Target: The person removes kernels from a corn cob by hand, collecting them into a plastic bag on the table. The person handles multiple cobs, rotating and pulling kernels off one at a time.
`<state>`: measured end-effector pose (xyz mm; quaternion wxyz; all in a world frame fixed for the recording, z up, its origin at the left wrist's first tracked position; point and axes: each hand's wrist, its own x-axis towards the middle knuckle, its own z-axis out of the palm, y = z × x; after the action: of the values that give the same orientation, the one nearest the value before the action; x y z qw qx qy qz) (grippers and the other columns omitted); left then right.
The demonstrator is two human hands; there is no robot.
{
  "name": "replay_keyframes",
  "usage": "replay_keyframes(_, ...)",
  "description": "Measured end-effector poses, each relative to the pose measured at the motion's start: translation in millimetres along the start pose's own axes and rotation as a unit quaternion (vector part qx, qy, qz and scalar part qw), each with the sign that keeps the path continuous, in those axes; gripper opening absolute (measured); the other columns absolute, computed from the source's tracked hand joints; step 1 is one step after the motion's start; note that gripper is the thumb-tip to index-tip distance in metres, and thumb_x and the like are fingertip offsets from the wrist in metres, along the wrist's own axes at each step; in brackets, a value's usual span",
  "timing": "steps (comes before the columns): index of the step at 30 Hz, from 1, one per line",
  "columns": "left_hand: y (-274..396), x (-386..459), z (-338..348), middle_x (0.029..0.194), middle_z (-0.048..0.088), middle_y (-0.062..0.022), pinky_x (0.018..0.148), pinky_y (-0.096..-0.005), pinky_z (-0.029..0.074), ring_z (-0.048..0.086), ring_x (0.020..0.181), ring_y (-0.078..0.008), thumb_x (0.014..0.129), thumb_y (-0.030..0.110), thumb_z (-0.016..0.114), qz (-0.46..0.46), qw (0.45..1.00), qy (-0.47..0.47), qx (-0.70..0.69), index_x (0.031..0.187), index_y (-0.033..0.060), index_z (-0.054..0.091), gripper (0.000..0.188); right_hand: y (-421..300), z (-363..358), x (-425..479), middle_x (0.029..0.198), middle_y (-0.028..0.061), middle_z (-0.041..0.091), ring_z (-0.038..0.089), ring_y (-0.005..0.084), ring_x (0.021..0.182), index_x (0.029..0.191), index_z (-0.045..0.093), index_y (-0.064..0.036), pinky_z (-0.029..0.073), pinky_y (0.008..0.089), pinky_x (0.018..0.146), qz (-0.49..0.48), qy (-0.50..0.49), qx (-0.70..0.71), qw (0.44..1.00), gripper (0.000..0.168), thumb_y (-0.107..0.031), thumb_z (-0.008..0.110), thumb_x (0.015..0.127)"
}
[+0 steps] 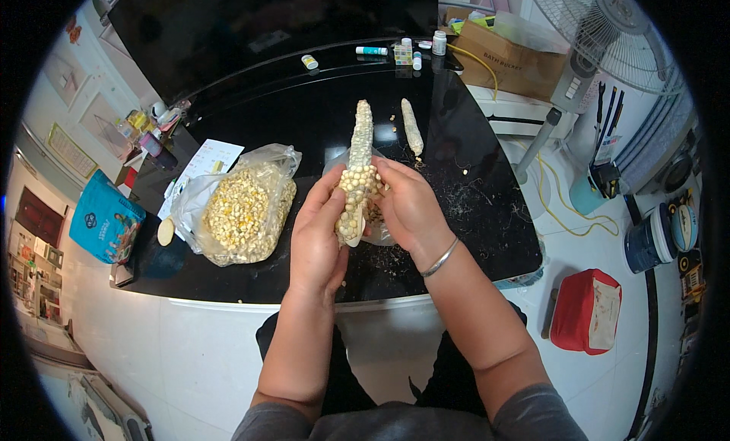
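Note:
An ear of dried corn points away from me, its far half bare cob and its near half still covered with pale kernels. My left hand grips the kernelled end from the left. At the right side of the kernels are the thumb and fingers of my right hand, which wears a silver bangle. Beneath the hands lies a plastic bag, mostly hidden, with some loose matter in it. To the left stands a clear plastic bag full of corn kernels. A stripped cob lies on the black glossy table.
Small bottles and tubes lie at the table's back. Paper and a blue pouch are at the left. Corn silk and crumbs litter the table's right side. A standing fan, a cardboard box and a red fabric item are to the right.

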<state>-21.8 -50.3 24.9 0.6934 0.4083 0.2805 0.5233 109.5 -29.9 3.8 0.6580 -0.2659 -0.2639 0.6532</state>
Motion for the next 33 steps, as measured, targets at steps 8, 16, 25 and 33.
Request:
replay_keyframes(8,1,-2,4,0.110,0.061,-0.0103,0.068,-0.0293,0.052,0.061,0.090,-0.0158,0.099,0.020,0.044,-0.016,0.998,-0.005,-0.061,0.130,-0.0009,0.046,0.037,1,-5,2,0.094,0.0038,0.063,0.057,0.0061,0.074,0.109,0.057,0.000,0.048,0.0232,0.062,-0.015,0.026,-0.103,0.994,0.026,-0.020,0.042,0.100)
replay_keyframes(16,-3,-1,15,0.104,0.063,-0.0090,0.059,-0.0258,0.050,0.062,0.082,-0.0140,0.099,0.022,0.044,-0.031,0.996,0.018,-0.077,0.127,0.0018,0.048,0.035,-9,7,-6,0.105,0.0087,0.062,0.060,0.0111,0.083,0.118,0.053,-0.001,0.050,0.0252,0.071,0.010,-0.036,0.006,0.999,0.032,-0.026,0.044,0.100)
replay_keyframes(25,-29,-1,20,0.118,0.055,-0.0107,0.087,-0.0251,0.045,0.053,0.104,-0.0126,0.100,0.015,0.046,0.013,0.996,0.069,0.060,0.127,-0.0002,0.046,0.032,14,13,-6,0.096,0.0063,0.060,0.057,0.0100,0.084,0.120,0.052,-0.001,0.048,0.0249,0.076,-0.043,0.045,-0.071,0.996,0.037,-0.030,0.038,0.102)
replay_keyframes(33,-39,1,12,0.122,0.053,-0.0126,0.093,-0.0267,0.041,0.051,0.108,-0.0138,0.099,0.015,0.047,0.050,0.990,0.051,0.117,0.127,-0.0026,0.046,0.033,12,13,-6,0.088,0.0052,0.062,0.059,0.0105,0.077,0.107,0.057,-0.001,0.050,0.0247,0.071,-0.027,0.067,-0.035,0.997,0.036,-0.031,0.037,0.103)
